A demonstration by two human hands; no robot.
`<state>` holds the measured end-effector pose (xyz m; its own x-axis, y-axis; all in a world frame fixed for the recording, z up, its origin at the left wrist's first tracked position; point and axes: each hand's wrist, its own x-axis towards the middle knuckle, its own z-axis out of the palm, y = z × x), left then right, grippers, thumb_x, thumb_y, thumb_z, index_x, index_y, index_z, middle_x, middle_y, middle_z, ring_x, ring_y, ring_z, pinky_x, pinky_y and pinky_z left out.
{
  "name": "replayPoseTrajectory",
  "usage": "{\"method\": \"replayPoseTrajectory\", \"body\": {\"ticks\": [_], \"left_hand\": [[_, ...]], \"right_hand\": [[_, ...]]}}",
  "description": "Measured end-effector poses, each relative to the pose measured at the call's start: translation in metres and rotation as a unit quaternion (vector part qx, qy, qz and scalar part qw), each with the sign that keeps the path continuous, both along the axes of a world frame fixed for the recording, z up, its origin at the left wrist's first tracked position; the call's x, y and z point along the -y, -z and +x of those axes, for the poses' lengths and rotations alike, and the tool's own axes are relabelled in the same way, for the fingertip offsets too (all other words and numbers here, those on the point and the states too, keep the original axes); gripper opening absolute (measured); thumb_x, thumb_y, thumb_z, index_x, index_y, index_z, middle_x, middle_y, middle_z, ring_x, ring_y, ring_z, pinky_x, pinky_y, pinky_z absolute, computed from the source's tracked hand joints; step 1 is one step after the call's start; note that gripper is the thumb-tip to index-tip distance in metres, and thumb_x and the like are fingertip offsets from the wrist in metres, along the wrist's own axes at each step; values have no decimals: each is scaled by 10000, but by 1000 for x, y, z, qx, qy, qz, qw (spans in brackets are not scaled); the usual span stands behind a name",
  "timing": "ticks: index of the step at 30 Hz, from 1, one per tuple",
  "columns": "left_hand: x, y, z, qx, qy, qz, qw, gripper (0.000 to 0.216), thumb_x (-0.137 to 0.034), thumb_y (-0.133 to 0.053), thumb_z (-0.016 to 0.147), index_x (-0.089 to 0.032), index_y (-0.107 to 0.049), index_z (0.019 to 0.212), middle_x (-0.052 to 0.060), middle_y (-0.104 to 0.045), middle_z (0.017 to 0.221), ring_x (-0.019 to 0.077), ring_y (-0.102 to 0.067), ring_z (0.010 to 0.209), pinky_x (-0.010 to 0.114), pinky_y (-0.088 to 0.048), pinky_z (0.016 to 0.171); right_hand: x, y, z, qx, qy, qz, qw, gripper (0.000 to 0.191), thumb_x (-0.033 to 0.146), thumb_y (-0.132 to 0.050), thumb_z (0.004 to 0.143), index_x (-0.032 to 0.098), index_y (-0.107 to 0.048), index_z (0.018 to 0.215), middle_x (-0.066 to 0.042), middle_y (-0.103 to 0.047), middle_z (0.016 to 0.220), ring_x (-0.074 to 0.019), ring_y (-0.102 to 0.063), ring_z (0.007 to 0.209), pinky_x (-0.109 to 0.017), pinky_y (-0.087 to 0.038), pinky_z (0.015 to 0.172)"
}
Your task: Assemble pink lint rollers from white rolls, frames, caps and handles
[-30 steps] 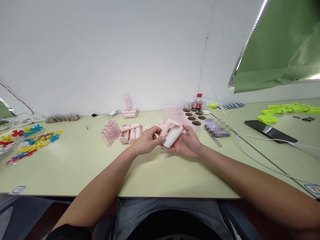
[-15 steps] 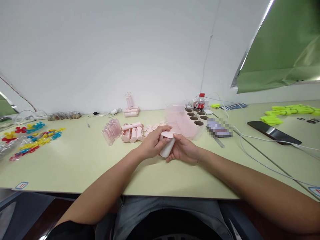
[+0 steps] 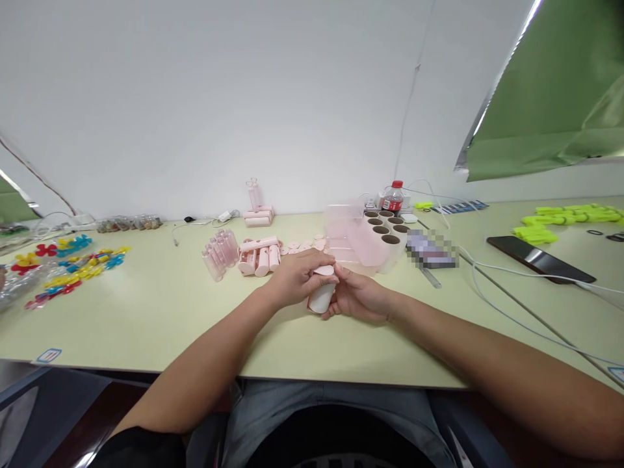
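Observation:
Between my hands, above the table's near middle, is a white paper tube [image 3: 322,299], tilted a little. A pale pink round disc [image 3: 324,270] sits at its upper end. My left hand [image 3: 296,276] is closed over the top, its thumb lying across the tube just below the disc and its fingers around the far side. My right hand [image 3: 361,296] wraps the tube from the right, with fingertips under and behind it, partly hidden. Beyond the left hand lie loose pink discs [image 3: 294,247] and a pile of pink cylinder parts [image 3: 262,259].
Clear pink tubes [image 3: 220,253] stand left of the pile. A translucent pink sheet [image 3: 358,240] stands by several brown-lined tubes [image 3: 390,239]. Behind are a cola bottle [image 3: 393,198] and a pink assembly [image 3: 258,214]. A phone [image 3: 536,259] and white cables lie right; colourful pieces [image 3: 82,270] lie left.
My left hand has shifted further over the tube's top, and its thumb now lies across the tube's upper side. The tube has dropped slightly toward me. The whole view has shifted a little.

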<state>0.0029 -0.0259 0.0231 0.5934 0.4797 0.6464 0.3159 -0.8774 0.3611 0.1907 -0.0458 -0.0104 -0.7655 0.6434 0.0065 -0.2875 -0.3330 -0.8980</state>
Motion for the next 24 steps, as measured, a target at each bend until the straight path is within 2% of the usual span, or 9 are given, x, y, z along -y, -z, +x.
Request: {"method": "replayPoseTrajectory", "body": {"ticks": [3,8,15,24], "left_hand": [[2,0,1,-9,-14,9,1000,351,-477,-539,905,-189,-676,1053,89,-708,967,194,-656,890,322,-512,788],[5,-1,3,-5,-31,24,999,353,-473,-510,921,-176,-687,987,85,-702,885,189,-642,832,315,-497,748],[8,-2,3,-10,-61,9,998,355,-497,-518,911,-194,-700,945,70,-703,838,190,-638,824,334,-484,790],[13,-7,4,5,-52,9,999,293,-446,-571,897,-182,-696,881,57,-699,794,175,-628,782,311,-465,757]], "right_hand": [[1,-2,0,-4,-2,-1,1000,514,607,-446,926,150,-619,1088,-129,-681,1011,-218,-643,901,-367,-516,772],[3,0,-4,-13,-13,7,1000,567,636,-416,923,156,-591,1168,-135,-684,1017,-208,-640,866,-354,-502,748],[7,2,-8,-12,-18,11,1000,581,642,-404,925,165,-572,1209,-148,-681,1055,-221,-641,911,-366,-490,767],[11,-1,-10,-16,-39,27,999,598,668,-412,907,158,-593,1161,-137,-687,988,-226,-634,926,-350,-476,762]]}}
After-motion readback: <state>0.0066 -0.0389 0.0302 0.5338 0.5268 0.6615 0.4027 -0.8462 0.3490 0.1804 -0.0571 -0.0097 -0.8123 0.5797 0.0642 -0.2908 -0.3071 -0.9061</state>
